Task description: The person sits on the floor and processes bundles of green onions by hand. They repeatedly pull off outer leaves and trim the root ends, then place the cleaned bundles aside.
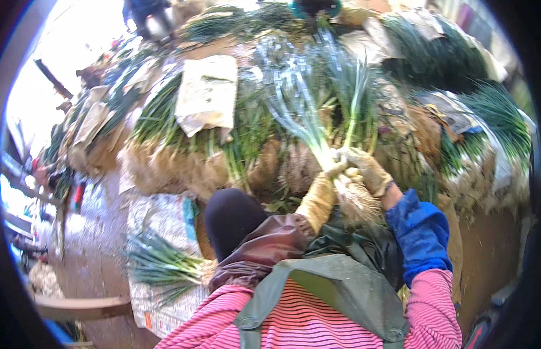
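My left hand (320, 194), in a soiled yellowish work glove, is closed around the white stems of a bunch of green onions (316, 144). Its pale roots hang down over my lap, and its leaves fan up and away from me. My right hand (368, 170), also gloved, is at the same stems from the right, its fingers bent against a green onion stalk (353, 109) that leans apart from the bunch. Whether its grip takes in the whole bunch or only that stalk is hard to tell. Dark green waterproof bib overalls (344, 279) cover my lap.
Long rows of root-on green onions (161, 113) lie ahead, partly under pale sheets (209, 91). At my left, a small bundle (170, 261) rests on a printed woven sack (161, 218). More onions (497, 113) are heaped on the right. The brown floor (96, 227) looks wet.
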Action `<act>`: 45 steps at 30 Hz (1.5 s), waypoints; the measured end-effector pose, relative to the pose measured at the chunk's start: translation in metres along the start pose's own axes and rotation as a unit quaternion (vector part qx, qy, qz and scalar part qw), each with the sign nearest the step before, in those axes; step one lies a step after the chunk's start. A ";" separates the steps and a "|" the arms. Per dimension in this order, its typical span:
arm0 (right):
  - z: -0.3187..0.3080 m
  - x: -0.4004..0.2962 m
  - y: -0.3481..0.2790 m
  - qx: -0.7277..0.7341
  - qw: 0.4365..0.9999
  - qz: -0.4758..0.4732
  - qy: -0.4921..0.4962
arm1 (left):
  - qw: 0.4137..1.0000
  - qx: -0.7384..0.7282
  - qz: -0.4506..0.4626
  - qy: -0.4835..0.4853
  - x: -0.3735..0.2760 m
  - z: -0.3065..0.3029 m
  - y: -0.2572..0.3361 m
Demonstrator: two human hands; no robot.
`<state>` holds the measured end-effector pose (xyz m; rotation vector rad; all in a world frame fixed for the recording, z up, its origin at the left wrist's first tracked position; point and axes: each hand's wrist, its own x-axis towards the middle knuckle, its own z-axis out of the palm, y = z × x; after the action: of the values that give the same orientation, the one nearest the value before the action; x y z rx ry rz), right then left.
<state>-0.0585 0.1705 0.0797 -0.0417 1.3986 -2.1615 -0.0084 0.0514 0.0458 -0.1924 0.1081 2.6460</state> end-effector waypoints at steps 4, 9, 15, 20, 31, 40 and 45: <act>-0.004 -0.002 -0.012 -0.233 0.972 0.024 -0.005 | 0.986 0.080 0.042 0.138 0.010 -0.034 -0.008; -0.019 -0.001 -0.005 -0.414 0.903 0.111 0.032 | 0.953 0.205 0.040 0.218 0.010 -0.043 -0.011; -0.015 -0.004 0.004 -0.519 0.848 0.104 -0.006 | 0.984 0.104 0.012 0.144 0.012 -0.048 -0.004; 0.005 -0.016 0.010 -0.718 0.695 -0.022 -0.017 | 0.970 0.119 0.000 0.212 0.024 -0.064 0.003; -0.083 0.033 -0.004 -0.730 0.666 -0.033 0.151 | 0.992 0.074 0.057 0.086 0.040 -0.069 0.022; -0.169 0.087 0.052 -0.370 0.825 -0.055 0.424 | 0.949 0.172 0.042 0.260 0.031 -0.050 0.017; -0.180 0.093 0.047 -0.529 0.756 -0.009 0.384 | 0.954 0.198 0.036 0.222 0.026 -0.030 0.016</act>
<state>-0.1737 0.2626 -0.0669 0.4574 2.9245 -1.0781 -0.0353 0.0456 0.0131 -0.6514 0.7966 2.5381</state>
